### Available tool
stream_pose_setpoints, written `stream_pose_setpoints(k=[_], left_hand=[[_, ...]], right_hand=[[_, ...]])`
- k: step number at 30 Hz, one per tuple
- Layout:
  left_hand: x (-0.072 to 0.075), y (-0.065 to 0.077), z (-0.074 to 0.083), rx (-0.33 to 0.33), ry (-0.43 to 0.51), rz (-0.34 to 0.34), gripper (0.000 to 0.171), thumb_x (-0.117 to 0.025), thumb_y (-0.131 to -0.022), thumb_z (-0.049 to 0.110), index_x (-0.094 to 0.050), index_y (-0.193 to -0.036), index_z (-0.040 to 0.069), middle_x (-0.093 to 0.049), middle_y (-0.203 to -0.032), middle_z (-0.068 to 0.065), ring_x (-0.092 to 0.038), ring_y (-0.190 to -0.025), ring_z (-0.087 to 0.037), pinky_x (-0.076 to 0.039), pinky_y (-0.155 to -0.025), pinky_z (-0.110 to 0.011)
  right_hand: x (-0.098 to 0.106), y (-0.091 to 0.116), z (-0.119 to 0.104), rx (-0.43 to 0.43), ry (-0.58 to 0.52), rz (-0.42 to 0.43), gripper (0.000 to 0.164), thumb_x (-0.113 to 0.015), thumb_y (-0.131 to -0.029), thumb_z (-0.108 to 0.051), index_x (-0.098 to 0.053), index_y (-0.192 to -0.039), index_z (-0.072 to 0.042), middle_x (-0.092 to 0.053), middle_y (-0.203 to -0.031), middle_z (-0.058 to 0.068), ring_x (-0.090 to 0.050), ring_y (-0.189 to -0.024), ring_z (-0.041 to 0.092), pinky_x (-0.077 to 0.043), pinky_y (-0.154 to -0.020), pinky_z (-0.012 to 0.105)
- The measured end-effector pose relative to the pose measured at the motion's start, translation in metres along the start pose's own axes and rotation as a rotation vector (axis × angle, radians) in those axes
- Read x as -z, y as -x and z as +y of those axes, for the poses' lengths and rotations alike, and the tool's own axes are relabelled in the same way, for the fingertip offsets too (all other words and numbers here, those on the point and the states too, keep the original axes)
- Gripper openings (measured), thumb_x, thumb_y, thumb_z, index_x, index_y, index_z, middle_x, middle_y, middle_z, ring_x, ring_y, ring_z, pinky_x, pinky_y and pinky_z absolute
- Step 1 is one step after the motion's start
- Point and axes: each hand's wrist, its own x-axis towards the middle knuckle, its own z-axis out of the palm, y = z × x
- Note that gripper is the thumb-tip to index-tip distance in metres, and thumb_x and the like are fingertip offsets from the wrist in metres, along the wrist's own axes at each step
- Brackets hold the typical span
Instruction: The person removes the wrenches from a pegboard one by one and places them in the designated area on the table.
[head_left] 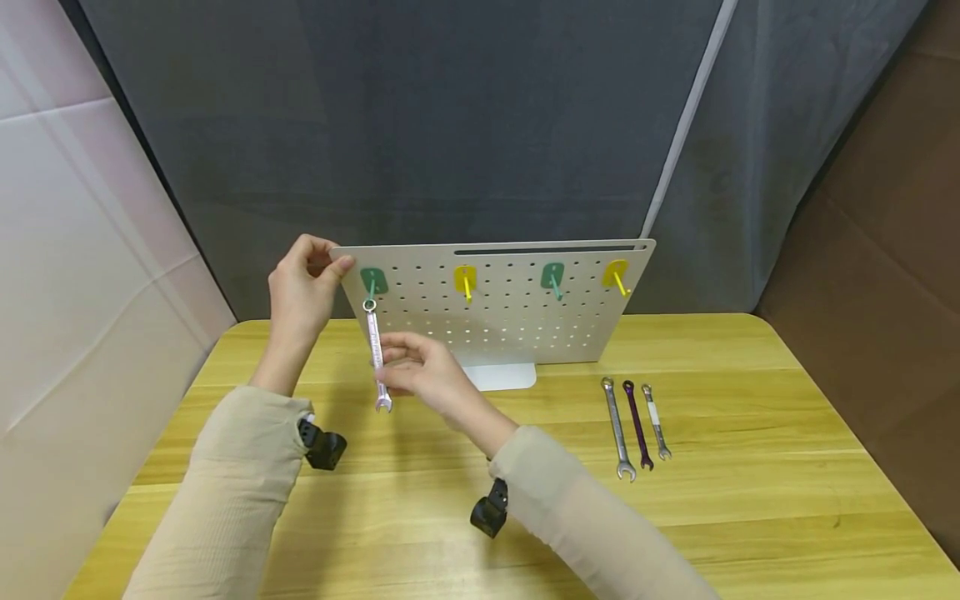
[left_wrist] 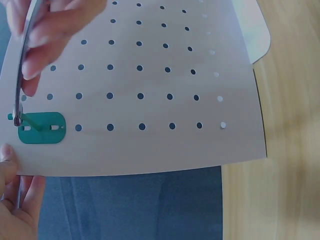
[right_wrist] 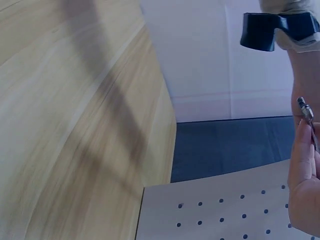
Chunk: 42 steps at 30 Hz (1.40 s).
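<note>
My left hand (head_left: 302, 287) pinches the upper left corner of a white pegboard (head_left: 510, 346), thumb in front and fingers behind. A silver combination wrench (head_left: 377, 346) hangs nearly upright from my right hand (head_left: 429, 373), which grips its shaft between thumb and fingers. Its ring end is up at the leftmost green hook (head_left: 373, 281), and its open jaw end points down. In the left wrist view the wrench's ring (left_wrist: 17, 119) overlaps the tip of the green hook (left_wrist: 47, 135). The right wrist view shows the wrench's lower end (right_wrist: 305, 109) beside my fingers.
Along the board are a yellow hook (head_left: 466, 279), a second green hook (head_left: 552, 277) and another yellow hook (head_left: 616, 271). Right of the board's base (head_left: 501, 377), a silver wrench (head_left: 618, 429), a purple wrench (head_left: 637, 425) and a smaller wrench (head_left: 656, 423) lie on the wooden table (head_left: 750, 483).
</note>
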Motion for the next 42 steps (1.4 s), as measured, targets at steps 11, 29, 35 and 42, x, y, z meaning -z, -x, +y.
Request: stream_pose_setpoints(k=[11, 29, 35, 42], left_hand=[[0.000, 0.000, 0.001, -0.005, 0.001, 0.006, 0.030, -0.061, -0.092, 0.024, -0.056, -0.109, -0.001, -0.062, -0.102, -0.014, -0.050, -0.082, -0.008, -0.038, -0.072, -0.013], [-0.001, 0.000, -0.001, -0.002, -0.005, 0.011, 0.032, -0.061, -0.092, 0.026, -0.056, -0.109, 0.000, -0.062, -0.103, -0.014, -0.050, -0.083, -0.007, -0.038, -0.071, -0.013], [-0.001, 0.000, 0.001, 0.003, -0.014, 0.014, 0.030, -0.062, -0.092, 0.024, -0.056, -0.108, 0.000, -0.062, -0.102, -0.013, -0.050, -0.082, -0.006, -0.038, -0.071, -0.013], [-0.001, 0.000, 0.000, -0.002, -0.014, 0.011, 0.030, -0.061, -0.092, 0.025, -0.056, -0.108, 0.000, -0.061, -0.102, -0.013, -0.051, -0.084, -0.009, -0.038, -0.072, -0.015]], right_hand=[[0.002, 0.004, -0.007, 0.005, -0.027, -0.027, 0.047, -0.058, -0.088, 0.005, -0.049, -0.134, 0.001, -0.058, -0.123, 0.026, -0.060, -0.079, 0.005, -0.057, -0.079, 0.032], [0.011, 0.010, -0.008, 0.045, -0.015, -0.016, 0.048, -0.059, -0.087, 0.006, -0.049, -0.134, 0.000, -0.057, -0.122, 0.024, -0.063, -0.081, 0.007, -0.057, -0.080, 0.032], [0.026, 0.013, -0.001, 0.037, 0.015, 0.007, 0.046, -0.058, -0.088, 0.004, -0.049, -0.133, 0.000, -0.056, -0.124, 0.027, -0.062, -0.080, 0.005, -0.056, -0.080, 0.030], [0.052, 0.016, 0.011, 0.038, 0.057, 0.078, 0.043, -0.059, -0.088, 0.000, -0.050, -0.131, 0.002, -0.059, -0.119, 0.025, -0.064, -0.080, 0.006, -0.056, -0.078, 0.031]])
